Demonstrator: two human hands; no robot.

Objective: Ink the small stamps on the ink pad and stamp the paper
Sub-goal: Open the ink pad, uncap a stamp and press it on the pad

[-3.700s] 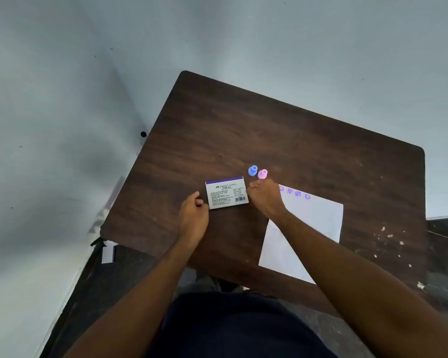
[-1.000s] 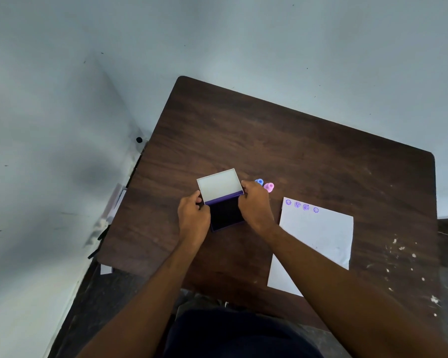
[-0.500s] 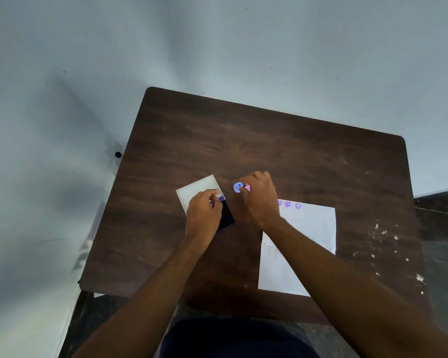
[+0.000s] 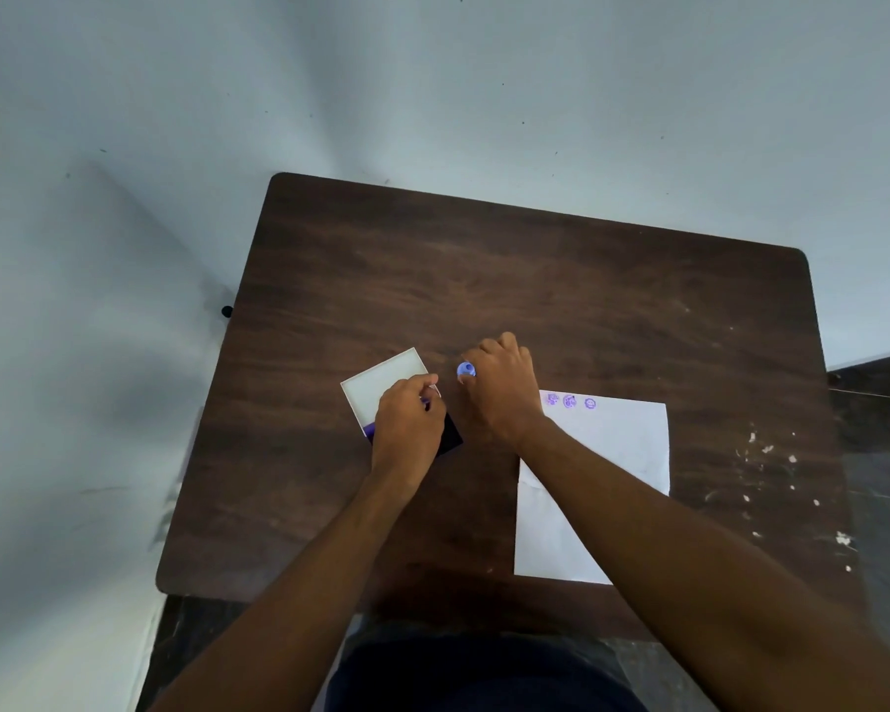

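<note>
The ink pad [image 4: 452, 438] lies open on the dark wooden table [image 4: 535, 280], its white lid [image 4: 381, 385] folded back to the far left. My left hand [image 4: 407, 429] rests over the pad and grips it at the hinge, hiding most of the dark ink surface. To its right, my right hand [image 4: 504, 390] curls over the small stamps. The blue stamp [image 4: 466, 371] shows against my thumb, while the pink stamp is hidden under my fingers. A white paper [image 4: 617, 454] lies to the right, with three purple prints [image 4: 569, 401] along its top edge.
The table stands in a corner against pale walls, with its left edge near the wall. White flecks [image 4: 771, 454] mark the table's right side. My forearms cross the near edge of the table.
The ink pad was shut, then I opened its lid. My right hand left the pad and moved right onto the stamps; the pink stamp is now covered. My left hand stays on the pad.
</note>
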